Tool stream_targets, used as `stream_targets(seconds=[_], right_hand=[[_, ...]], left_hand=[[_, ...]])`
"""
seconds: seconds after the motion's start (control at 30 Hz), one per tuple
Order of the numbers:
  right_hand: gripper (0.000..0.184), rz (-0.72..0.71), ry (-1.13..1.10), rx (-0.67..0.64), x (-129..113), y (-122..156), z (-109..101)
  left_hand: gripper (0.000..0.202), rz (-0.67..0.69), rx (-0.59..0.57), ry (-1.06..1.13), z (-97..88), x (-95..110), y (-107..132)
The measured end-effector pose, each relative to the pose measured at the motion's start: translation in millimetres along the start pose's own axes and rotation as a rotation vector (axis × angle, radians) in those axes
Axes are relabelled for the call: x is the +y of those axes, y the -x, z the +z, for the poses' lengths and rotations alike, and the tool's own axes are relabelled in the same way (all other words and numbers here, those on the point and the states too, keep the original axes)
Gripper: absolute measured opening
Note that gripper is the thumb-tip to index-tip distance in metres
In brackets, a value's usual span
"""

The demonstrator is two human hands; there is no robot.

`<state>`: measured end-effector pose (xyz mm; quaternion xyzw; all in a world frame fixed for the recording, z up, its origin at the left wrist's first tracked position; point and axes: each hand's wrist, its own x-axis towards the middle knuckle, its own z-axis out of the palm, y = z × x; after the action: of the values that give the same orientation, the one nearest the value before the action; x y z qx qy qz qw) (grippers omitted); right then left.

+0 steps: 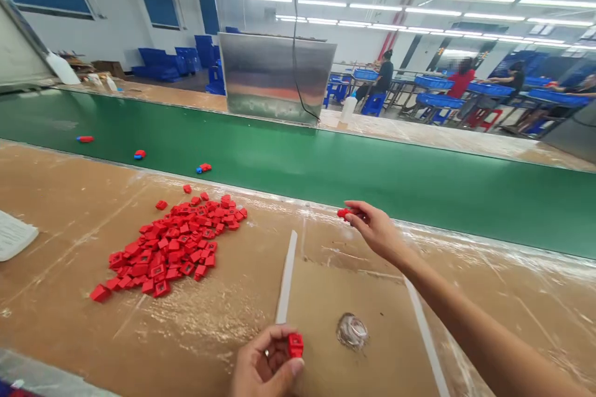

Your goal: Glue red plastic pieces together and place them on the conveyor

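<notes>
Pinching a small red plastic block with a square socket [295,343] between thumb and fingers, the left hand [255,365] is sitting at the near middle of the scene, its fingers curling. The block's socket end is facing up.

The right hand [372,227] is reaching out farther and to the right, thumb and fingertips pinching another small red piece [343,213]. That piece is showing just by the near edge of a long green conveyor belt [298,155]; the fingers are partly hiding it, and I cannot tell if it is touching anything below.

A loose pile of red plastic blocks [174,248] is lying on the brown, glossy worktop [246,285], left of both hands. Some blocks are showing dark square sockets; a few strays are lying just beside the pile, on its far and near sides.

On the belt, three red-and-blue plastic pieces are lying well apart, in a row running from far left toward the middle: one [85,139] at far left, one [139,154] between, one [203,168] nearest the pile.

A clear, round, shiny lump [352,330] is resting on the worktop right of the left hand, between two white strips, a left one [286,279] and a right one [426,335]. A white printed sheet [16,236] is lying at the left edge.

Beyond the belt, a grey metal panel [274,77] is standing upright, and a white bottle [348,109] is standing to its right.
</notes>
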<state>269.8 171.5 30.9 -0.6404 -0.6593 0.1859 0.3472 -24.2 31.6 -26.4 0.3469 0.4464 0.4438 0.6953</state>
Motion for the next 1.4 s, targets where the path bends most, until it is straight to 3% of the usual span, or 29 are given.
stream_targets(seconds=[0.17, 0.23, 0.33, 0.5, 0.9, 1.4], right_hand=[[0.025, -0.102, 0.009, -0.074, -15, 113, -39], [0.022, -0.133, 0.059, -0.104, -18, 141, -41], [0.021, -0.184, 0.118, -0.126, -20, 162, -35], [0.022, -0.267, 0.175, -0.107, -24, 167, -26], [0.02, -0.327, 0.234, -0.133, -27, 168, -22], [0.02, -0.331, 0.278, -0.127, -42, 164, -31]], left_hand=[[0.038, 0.04, -0.126, -0.108, 24.0, -4, 13], [0.039, -0.006, -0.199, -0.115, 28.9, -8, 18], [0.042, -0.061, -0.237, -0.092, 32.7, -13, 24], [0.03, 0.008, -0.225, -0.149, 33.0, -11, 29], [0.027, 0.022, -0.246, -0.1, 32.9, -8, 28], [0.035, -0.062, -0.26, 0.043, 32.4, -12, 25]])
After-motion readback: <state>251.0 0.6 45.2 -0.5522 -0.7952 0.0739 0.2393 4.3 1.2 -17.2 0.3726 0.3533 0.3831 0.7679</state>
